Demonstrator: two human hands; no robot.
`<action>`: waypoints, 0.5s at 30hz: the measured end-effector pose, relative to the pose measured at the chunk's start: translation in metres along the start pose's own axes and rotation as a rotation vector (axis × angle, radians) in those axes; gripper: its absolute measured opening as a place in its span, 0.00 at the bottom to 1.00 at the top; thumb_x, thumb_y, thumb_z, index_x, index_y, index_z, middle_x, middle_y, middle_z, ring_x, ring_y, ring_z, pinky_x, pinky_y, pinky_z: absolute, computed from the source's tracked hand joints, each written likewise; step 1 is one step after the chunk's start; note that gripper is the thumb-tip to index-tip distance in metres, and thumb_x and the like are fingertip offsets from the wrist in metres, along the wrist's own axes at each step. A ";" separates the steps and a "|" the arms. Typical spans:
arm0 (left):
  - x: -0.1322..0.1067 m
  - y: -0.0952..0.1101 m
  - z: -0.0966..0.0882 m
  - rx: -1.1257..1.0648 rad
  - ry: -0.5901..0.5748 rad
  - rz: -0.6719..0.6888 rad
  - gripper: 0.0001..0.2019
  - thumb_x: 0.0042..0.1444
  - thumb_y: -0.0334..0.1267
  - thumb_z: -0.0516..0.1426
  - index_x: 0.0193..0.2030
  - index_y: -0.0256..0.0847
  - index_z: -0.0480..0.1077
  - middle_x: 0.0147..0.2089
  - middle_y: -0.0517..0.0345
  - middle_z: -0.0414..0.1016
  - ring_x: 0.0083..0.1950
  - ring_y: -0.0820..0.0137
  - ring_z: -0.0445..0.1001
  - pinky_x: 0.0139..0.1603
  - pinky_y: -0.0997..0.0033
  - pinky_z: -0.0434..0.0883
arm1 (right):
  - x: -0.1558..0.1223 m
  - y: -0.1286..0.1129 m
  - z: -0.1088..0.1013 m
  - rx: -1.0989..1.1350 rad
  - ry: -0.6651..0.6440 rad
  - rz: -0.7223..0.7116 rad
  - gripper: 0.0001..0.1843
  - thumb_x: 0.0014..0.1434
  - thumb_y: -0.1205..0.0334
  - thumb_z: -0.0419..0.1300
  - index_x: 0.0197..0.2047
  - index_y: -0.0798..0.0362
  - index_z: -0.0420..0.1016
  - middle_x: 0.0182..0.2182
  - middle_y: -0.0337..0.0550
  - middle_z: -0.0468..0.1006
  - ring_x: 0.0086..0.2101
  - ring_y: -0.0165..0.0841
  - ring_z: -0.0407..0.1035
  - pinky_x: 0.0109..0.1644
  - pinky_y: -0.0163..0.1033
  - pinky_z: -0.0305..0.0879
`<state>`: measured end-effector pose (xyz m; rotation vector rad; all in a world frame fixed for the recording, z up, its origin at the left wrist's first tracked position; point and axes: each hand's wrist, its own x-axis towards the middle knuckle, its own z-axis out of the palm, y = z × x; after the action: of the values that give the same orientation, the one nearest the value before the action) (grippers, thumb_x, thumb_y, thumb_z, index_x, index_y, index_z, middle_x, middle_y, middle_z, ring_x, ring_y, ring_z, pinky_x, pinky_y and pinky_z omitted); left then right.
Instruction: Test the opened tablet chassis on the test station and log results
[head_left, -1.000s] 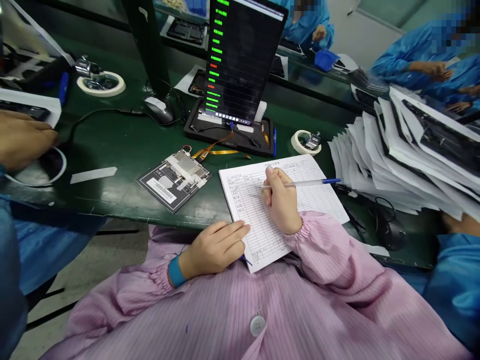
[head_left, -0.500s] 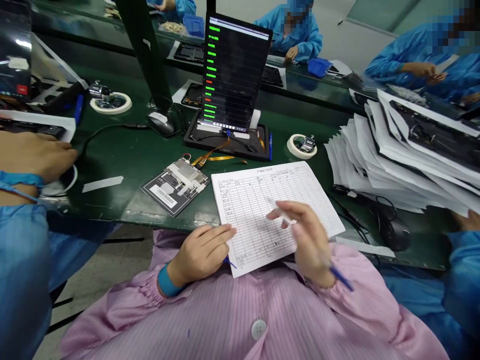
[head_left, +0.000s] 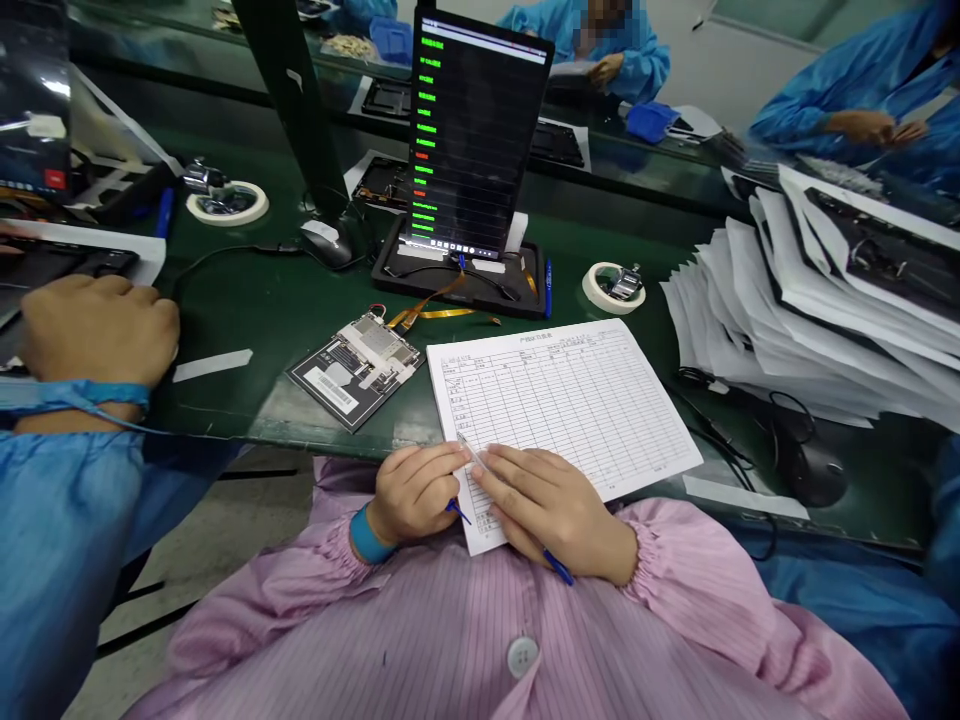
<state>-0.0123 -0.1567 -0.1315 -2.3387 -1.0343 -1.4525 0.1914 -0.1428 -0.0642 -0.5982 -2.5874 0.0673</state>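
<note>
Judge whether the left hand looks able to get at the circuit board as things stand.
Likely yes: the left hand rests at the left edge of the paper form, and the circuit board lies uncovered just beyond, with no object visible between them.

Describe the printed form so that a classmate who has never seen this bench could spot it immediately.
On the green bench, find the standing screen with green text. Below it in the view, partly under the right hand, lies the printed form. Its ruled grid sets it apart from the tall pile of white sheets at the right.
</note>
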 end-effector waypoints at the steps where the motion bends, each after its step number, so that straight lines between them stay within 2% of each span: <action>1: 0.000 0.000 0.001 0.003 0.006 0.005 0.11 0.62 0.35 0.50 0.27 0.41 0.63 0.34 0.56 0.82 0.40 0.68 0.80 0.37 0.68 0.66 | -0.001 0.000 0.001 0.007 0.007 0.006 0.19 0.62 0.68 0.54 0.56 0.64 0.68 0.47 0.53 0.78 0.53 0.39 0.69 0.49 0.43 0.72; 4: 0.000 -0.001 0.002 0.009 0.014 0.016 0.10 0.61 0.36 0.51 0.28 0.41 0.63 0.34 0.55 0.81 0.40 0.68 0.80 0.36 0.69 0.67 | -0.003 0.000 0.003 0.013 0.029 0.022 0.19 0.61 0.68 0.56 0.55 0.65 0.68 0.46 0.53 0.78 0.52 0.39 0.70 0.49 0.43 0.72; 10: -0.003 -0.001 0.005 0.020 0.044 0.023 0.10 0.61 0.37 0.51 0.28 0.41 0.62 0.33 0.56 0.81 0.39 0.68 0.80 0.34 0.70 0.69 | -0.005 0.000 0.005 0.005 0.009 0.037 0.18 0.63 0.67 0.54 0.56 0.60 0.69 0.49 0.51 0.77 0.54 0.37 0.68 0.50 0.43 0.72; 15: -0.003 -0.001 0.006 0.040 0.057 0.020 0.11 0.62 0.38 0.50 0.28 0.42 0.62 0.33 0.58 0.81 0.38 0.69 0.80 0.34 0.71 0.70 | -0.007 0.000 0.005 0.001 0.011 0.039 0.18 0.62 0.67 0.56 0.55 0.61 0.69 0.50 0.51 0.76 0.55 0.37 0.67 0.52 0.43 0.71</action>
<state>-0.0094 -0.1541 -0.1374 -2.2594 -1.0128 -1.4687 0.1947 -0.1456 -0.0720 -0.6475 -2.5647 0.0781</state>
